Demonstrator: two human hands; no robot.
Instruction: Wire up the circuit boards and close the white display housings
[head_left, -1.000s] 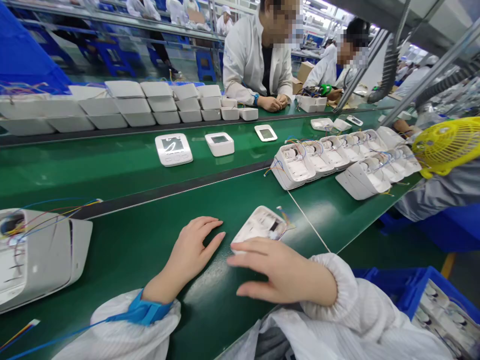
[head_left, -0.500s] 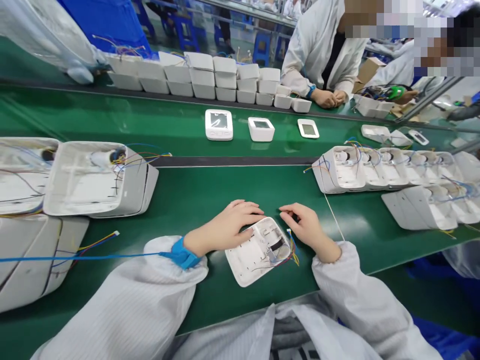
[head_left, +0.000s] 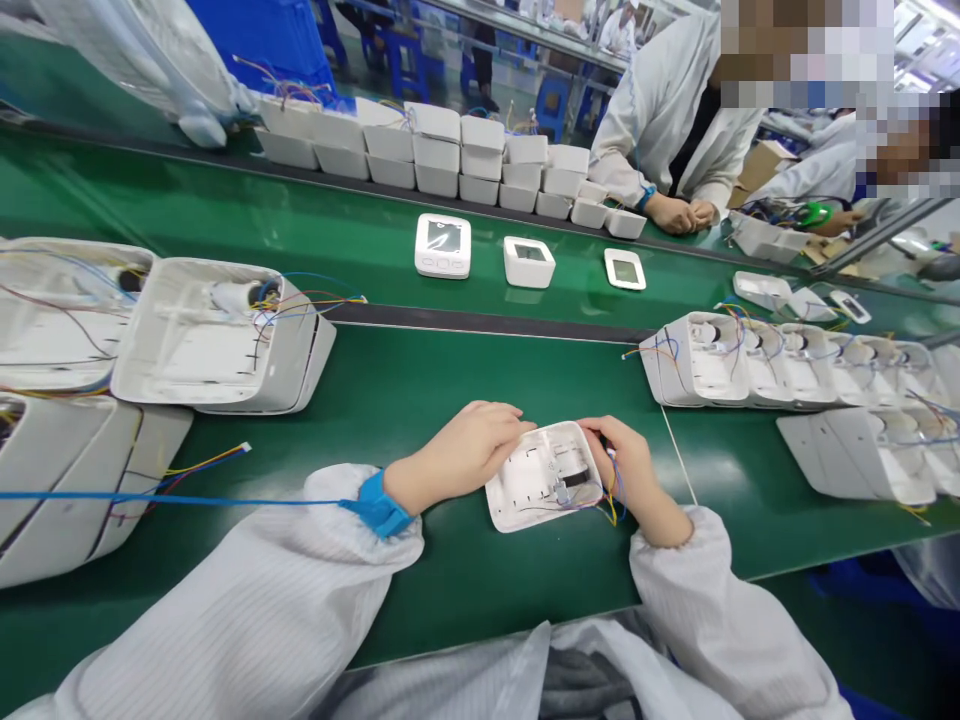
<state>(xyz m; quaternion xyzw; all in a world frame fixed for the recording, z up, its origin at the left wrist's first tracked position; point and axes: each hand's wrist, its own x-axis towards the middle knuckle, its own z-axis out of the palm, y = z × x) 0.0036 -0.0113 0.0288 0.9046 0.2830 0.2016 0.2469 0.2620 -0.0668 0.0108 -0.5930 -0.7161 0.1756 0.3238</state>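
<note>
A white plastic housing [head_left: 523, 492] lies open side up on the green bench in front of me. Inside it are a white cylindrical part with a black band and thin wires. My left hand [head_left: 469, 448] holds the upper left edge, fingers together along the far side. At the opposite end, my right hand [head_left: 624, 465] has its fingers bent around the right edge; its fingertips are partly hidden. Coloured wires [head_left: 616, 492] with yellow, blue and red strands hang from the housing beside the right palm. A blue wrist strap [head_left: 381, 506] circles my left wrist.
Larger-looking stacked housings [head_left: 202, 350] with loose wires stand at left, and a row of similar housings [head_left: 720, 370] at right. Beyond the dark rail [head_left: 480, 322] lie display units [head_left: 442, 248]. Across the bench sits a co-worker with clasped hands [head_left: 679, 213]. A blue cord [head_left: 187, 499] stretches left.
The housing has turned so its long side lies more level and has shifted right. My right hand has gone from hovering beside it to gripping its right edge. The camera view has tilted slightly.
</note>
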